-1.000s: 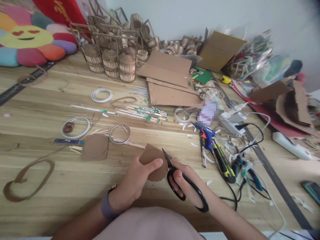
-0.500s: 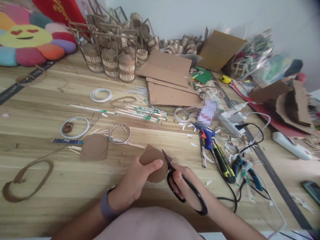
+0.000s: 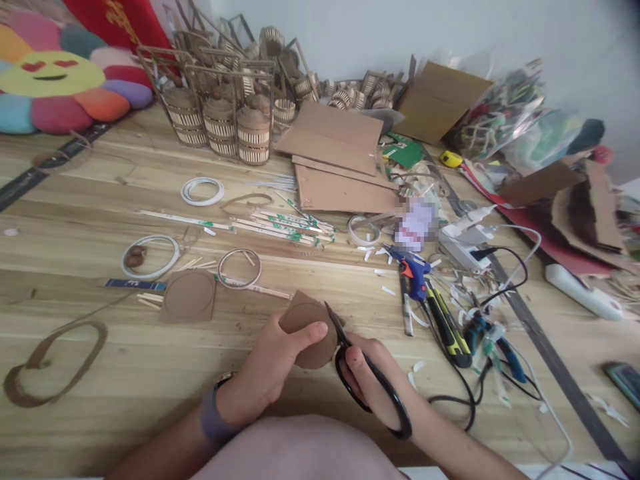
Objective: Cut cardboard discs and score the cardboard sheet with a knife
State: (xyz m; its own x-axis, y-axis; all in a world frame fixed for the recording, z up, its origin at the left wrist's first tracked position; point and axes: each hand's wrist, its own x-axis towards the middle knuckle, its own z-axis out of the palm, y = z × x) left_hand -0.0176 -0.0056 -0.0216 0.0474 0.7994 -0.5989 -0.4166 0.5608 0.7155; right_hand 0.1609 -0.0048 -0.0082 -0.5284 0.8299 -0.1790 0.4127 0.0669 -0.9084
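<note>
My left hand [image 3: 273,357] grips a partly rounded piece of cardboard [image 3: 313,347], its thumb lying across the top face. A drawn curve shows on the piece, and its upper left still has a square corner. Black-handled scissors [image 3: 383,380] are in my right hand [image 3: 377,373], with the thumb through one loop. Their blades meet the right edge of the cardboard and look nearly closed. Left of my hands lies a square cardboard piece [image 3: 189,295] with a circle marked on it, beside a roll of tape [image 3: 240,268].
A blue hot glue gun [image 3: 417,277], a yellow-black utility knife [image 3: 450,327] and pliers [image 3: 510,357] lie at right with cables. Packaged sticks [image 3: 285,227] and cardboard sheets [image 3: 345,183] lie ahead. Several small lidded baskets [image 3: 253,133] stand at the back. A curled brown strip [image 3: 55,363] lies left.
The scissor handles have come closer together, so the blades have closed somewhat at the cardboard's edge. A small white scrap now shows on the table right of the scissors.
</note>
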